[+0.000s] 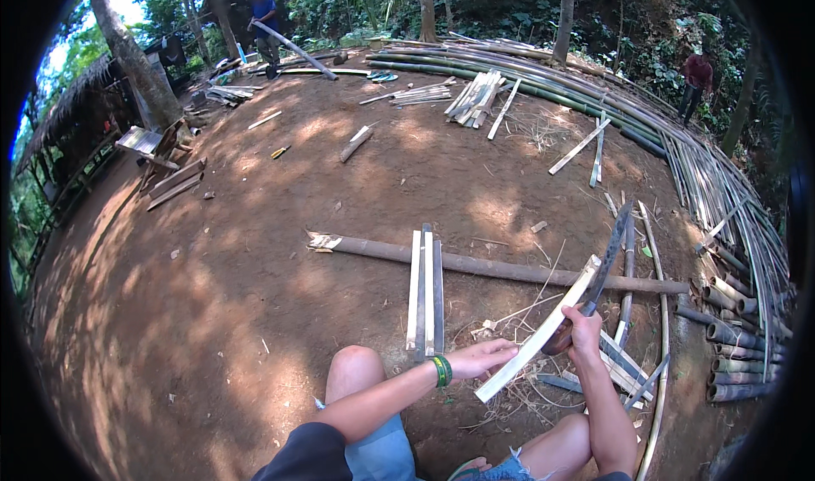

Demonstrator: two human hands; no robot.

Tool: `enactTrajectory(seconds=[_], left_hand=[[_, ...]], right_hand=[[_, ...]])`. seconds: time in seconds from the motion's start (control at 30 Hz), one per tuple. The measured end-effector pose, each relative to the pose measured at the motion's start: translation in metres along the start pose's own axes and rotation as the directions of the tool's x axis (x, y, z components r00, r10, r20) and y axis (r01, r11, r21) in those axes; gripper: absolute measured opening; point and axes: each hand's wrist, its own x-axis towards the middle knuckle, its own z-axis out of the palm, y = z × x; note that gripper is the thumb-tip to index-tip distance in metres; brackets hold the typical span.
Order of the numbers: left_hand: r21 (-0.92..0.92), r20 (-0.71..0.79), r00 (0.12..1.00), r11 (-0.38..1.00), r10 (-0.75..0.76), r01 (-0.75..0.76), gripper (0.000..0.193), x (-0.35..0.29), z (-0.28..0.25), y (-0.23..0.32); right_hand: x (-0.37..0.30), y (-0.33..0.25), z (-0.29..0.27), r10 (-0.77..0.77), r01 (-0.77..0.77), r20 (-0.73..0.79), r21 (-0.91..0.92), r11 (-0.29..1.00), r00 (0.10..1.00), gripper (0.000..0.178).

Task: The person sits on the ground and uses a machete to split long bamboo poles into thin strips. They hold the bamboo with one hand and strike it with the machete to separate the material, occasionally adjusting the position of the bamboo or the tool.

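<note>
- While dirt ground (246, 252) stretches wide leftward, long pole (509, 266) crosses ahead, right end near stacked bamboo (740, 352).
- Pale strip (536, 338): slants between hands, lower end juts out.
- Knife (609, 256): blade points up and away, handle partly hidden.
- Left hand (480, 360): fingers loosely extended at strip's edge; tips hard to see, can't tell if gripping.
- Right hand (583, 330): curled round knife handle; hold on strip unclear.
</note>
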Motion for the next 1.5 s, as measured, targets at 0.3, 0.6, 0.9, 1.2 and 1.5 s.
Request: enactTrajectory(seconds=[0.3,0.6,0.9,1.2,1.5], left_hand=[[-0.093,-0.175,0.969,0.977,0.171,-0.190,0.029,0.038,0.028,-0.039],[-0.459,-0.324,0.945,0.881,-0.046,-0.115,0.044,0.047,0.004,-0.064],[-0.498,-0.461,0.878,0.856,-0.126,-0.139,0.021,0.044,0.001,-0.050],[-0.409,-0.496,0.868,0.881,0.005,-0.239,0.031,0.047,0.002,-0.050],[-0.423,-0.432,0.897,0.858,0.093,-0.292,0.026,0.041,0.003,-0.039]], right_hand=[[-0.014,-0.002,0.010,-0.080,0.071,-0.037,-0.212,0.975,0.996,0.023],[-0.012,-0.002,-0.020,-0.268,0.257,0.036,-0.425,0.868,0.963,0.037],[-0.008,-0.018,-0.029,-0.347,0.324,-0.034,-0.281,0.903,0.937,0.034],[-0.008,-0.008,-0.032,-0.452,0.419,-0.039,-0.315,0.852,0.891,0.024],[-0.015,-0.005,-0.028,-0.299,0.298,0.085,-0.518,0.802,0.950,0.028]])
